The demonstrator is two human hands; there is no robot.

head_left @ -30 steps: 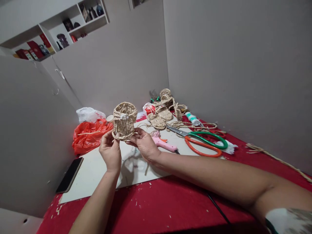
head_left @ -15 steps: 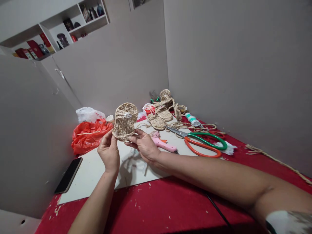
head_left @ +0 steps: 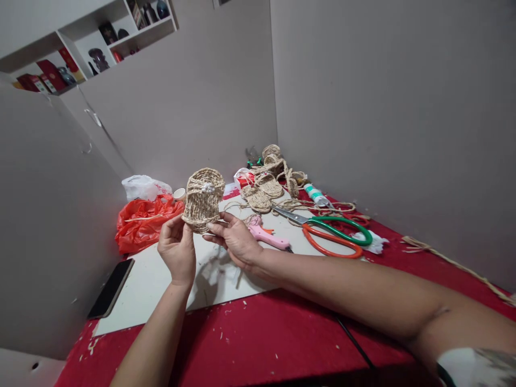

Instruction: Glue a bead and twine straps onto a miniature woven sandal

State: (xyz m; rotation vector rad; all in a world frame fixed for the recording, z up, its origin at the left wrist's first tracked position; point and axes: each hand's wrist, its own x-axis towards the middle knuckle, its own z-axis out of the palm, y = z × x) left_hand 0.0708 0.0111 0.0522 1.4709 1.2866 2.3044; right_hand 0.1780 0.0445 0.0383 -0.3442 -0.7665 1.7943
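Observation:
Both hands hold up a small braided straw piece (head_left: 202, 207) above the white board. It has a rounded hollow top, a ribbed body, a braided lower rim and a cluster of white beads on its front; its exact kind is unclear. My left hand (head_left: 177, 247) pinches the rim's left side between thumb and fingers. On the right side, my right hand (head_left: 237, 239) grips the same rim, thumb in front. Close beyond the right hand lies a pink glue gun (head_left: 268, 236), partly hidden. Large scissors (head_left: 334, 232) with one green and one orange handle rest farther right.
A white board (head_left: 141, 290) lies on the red-covered table (head_left: 242, 344). At left are a phone (head_left: 110, 289), a red plastic bag (head_left: 139, 226) and a white cup (head_left: 179, 194). Small straw slippers (head_left: 258, 199) and cords sit at the back, near a white-and-green roll (head_left: 315, 194).
The whole view has shifted slightly, so everything appears a little farther left and up. Both hands keep the same hold on the straw piece.

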